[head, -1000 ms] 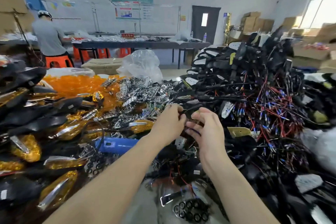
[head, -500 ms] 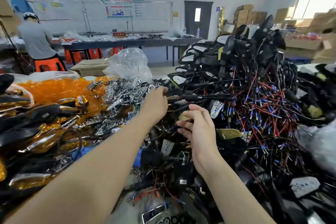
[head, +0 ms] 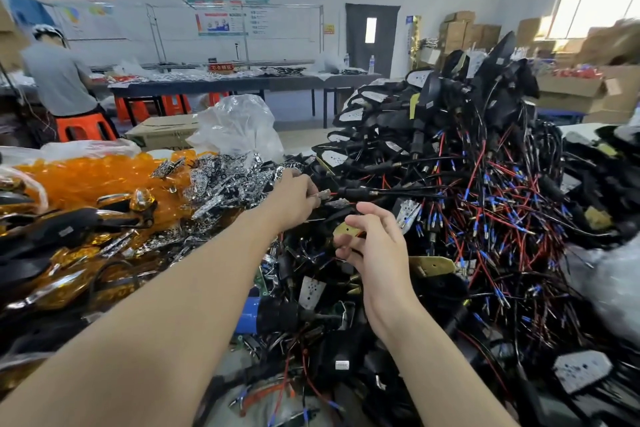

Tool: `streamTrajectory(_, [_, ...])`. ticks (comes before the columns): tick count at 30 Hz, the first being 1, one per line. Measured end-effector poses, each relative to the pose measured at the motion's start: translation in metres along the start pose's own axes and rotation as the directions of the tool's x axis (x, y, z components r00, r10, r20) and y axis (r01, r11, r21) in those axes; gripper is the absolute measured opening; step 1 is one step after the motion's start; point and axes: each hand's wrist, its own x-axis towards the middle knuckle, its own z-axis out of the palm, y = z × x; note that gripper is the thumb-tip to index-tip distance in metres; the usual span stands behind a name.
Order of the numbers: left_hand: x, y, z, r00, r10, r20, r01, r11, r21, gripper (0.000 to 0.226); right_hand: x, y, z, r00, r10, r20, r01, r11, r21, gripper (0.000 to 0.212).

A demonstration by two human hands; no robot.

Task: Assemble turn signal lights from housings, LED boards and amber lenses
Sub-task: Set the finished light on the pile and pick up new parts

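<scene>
My left hand (head: 294,199) reaches forward to the seam between the silver reflector pile (head: 221,180) and the heap of black housings with red and black wires (head: 450,166). Its fingertips pinch a small silver-grey part (head: 323,194). My right hand (head: 375,250) hovers just below and to the right with loosely curled fingers and the thumb apart. A yellow LED board (head: 346,229) shows behind its fingertips, and a thin dark wire crosses its fingers. Amber lenses (head: 104,177) are heaped at the left.
Finished lights with amber lenses (head: 69,229) lie at the left front. A blue power tool (head: 250,311) is half buried under my left forearm. A clear plastic bag (head: 239,128) and a cardboard box (head: 166,132) stand behind the piles. A person (head: 59,80) works at a far table (head: 242,83).
My left hand has left the right hand and stretched forward and left to the edge of the silver pile, where it took a small part. My right hand stayed in place and its fingers spread.
</scene>
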Motion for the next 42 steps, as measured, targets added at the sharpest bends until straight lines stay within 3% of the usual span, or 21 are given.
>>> streamTrajectory(4, [0.000, 0.001, -0.003, 1.000, 0.004, 0.004, -0.004, 0.997, -0.077, 0.011, -0.001, -0.002, 0.001, 1.000, -0.003, -0.003, 0.003, 1.000, 0.003, 0.021])
streamTrajectory(9, [-0.002, -0.001, -0.005, 0.999, -0.039, -0.004, 0.037, 0.972, -0.232, 0.041, 0.000, -0.004, -0.001, 1.000, -0.017, -0.004, 0.017, 1.000, -0.010, 0.021])
streamTrajectory(13, [-0.010, -0.007, -0.015, 1.000, -0.011, -0.008, 0.008, 0.944, -0.328, 0.029, -0.001, -0.005, 0.000, 1.000, -0.023, -0.002, 0.022, 1.000, -0.022, 0.021])
streamTrajectory(15, [-0.018, -0.008, -0.023, 0.999, -0.036, 0.002, 0.032, 0.864, -0.503, 0.028, -0.002, -0.005, 0.002, 1.000, -0.026, 0.000, 0.026, 0.999, -0.031, 0.021])
streamTrajectory(18, [-0.033, 0.000, -0.038, 0.996, -0.077, 0.039, 0.080, 0.647, -0.758, 0.031, -0.006, -0.006, 0.007, 1.000, -0.030, 0.004, 0.030, 0.999, -0.029, 0.021])
streamTrajectory(24, [-0.055, 0.022, -0.111, 0.946, -0.207, -0.250, -0.138, 0.441, -0.887, 0.014, -0.028, -0.011, 0.025, 0.996, -0.063, 0.067, 0.068, 0.994, -0.085, 0.019])
streamTrajectory(29, [-0.080, 0.053, -0.204, 0.756, -0.280, -0.591, -0.495, 0.346, -0.797, 0.007, -0.050, -0.027, 0.048, 0.974, -0.151, 0.168, 0.166, 0.983, -0.077, 0.020])
streamTrajectory(30, [-0.087, 0.059, -0.221, 0.709, -0.252, -0.659, -0.562, 0.362, -0.744, 0.007, -0.054, -0.031, 0.052, 0.965, -0.177, 0.195, 0.195, 0.978, -0.078, 0.019])
streamTrajectory(32, [-0.104, 0.071, -0.249, 0.598, -0.143, -0.789, -0.643, 0.503, -0.578, 0.013, -0.061, -0.038, 0.058, 0.941, -0.241, 0.237, 0.264, 0.962, -0.072, 0.018])
streamTrajectory(34, [-0.121, 0.080, -0.263, 0.568, 0.018, -0.823, -0.616, 0.673, -0.410, 0.014, -0.066, -0.044, 0.063, 0.919, -0.305, 0.249, 0.326, 0.944, -0.048, 0.018])
streamTrajectory(36, [-0.138, 0.087, -0.261, 0.690, 0.194, -0.698, -0.546, 0.772, -0.325, 0.019, -0.068, -0.048, 0.066, 0.912, -0.336, 0.237, 0.343, 0.939, 0.013, 0.018])
streamTrajectory(38, [-0.151, 0.091, -0.242, 0.841, 0.297, -0.452, -0.444, 0.856, -0.264, 0.029, -0.067, -0.047, 0.067, 0.928, -0.301, 0.222, 0.290, 0.954, 0.080, 0.019])
streamTrajectory(40, [-0.160, 0.086, -0.204, 0.906, 0.345, -0.245, -0.385, 0.913, -0.137, 0.028, -0.067, -0.039, 0.066, 0.952, -0.207, 0.224, 0.174, 0.972, 0.161, 0.026])
streamTrajectory(42, [-0.168, 0.074, -0.152, 0.926, 0.358, -0.123, -0.373, 0.918, -0.135, 0.027, -0.070, -0.024, 0.062, 0.964, -0.115, 0.240, 0.062, 0.974, 0.219, 0.045])
